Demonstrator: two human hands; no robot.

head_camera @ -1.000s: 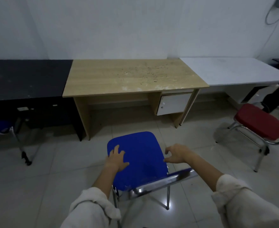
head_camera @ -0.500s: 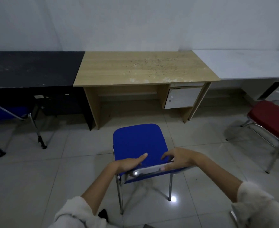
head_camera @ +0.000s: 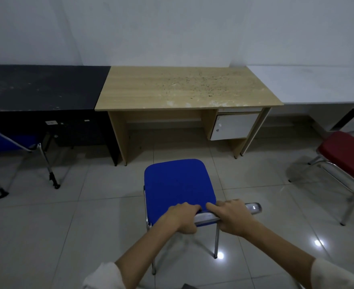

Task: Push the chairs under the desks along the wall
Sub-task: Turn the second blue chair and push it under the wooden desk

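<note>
Both hands, left hand (head_camera: 182,217) and right hand (head_camera: 233,217), fingers clenched on blue chair's (head_camera: 179,184) chrome rear bar (head_camera: 253,207). Chair sits on floor, ahead of fingers, short of wooden desk (head_camera: 184,88).

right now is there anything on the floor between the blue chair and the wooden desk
Nothing visible: bare tiles lie between the blue chair and the open kneehole of the wooden desk. Both hands, left hand and right hand, grip its rear rail.

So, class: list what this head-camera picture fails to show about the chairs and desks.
- Blue padded metal-framed chair: rear edge covered by left hand and right hand.
- Red padded chair: cut off by right edge.
- Second blue chair: cut off by left edge.
- Black desk: underside too dark.
</note>
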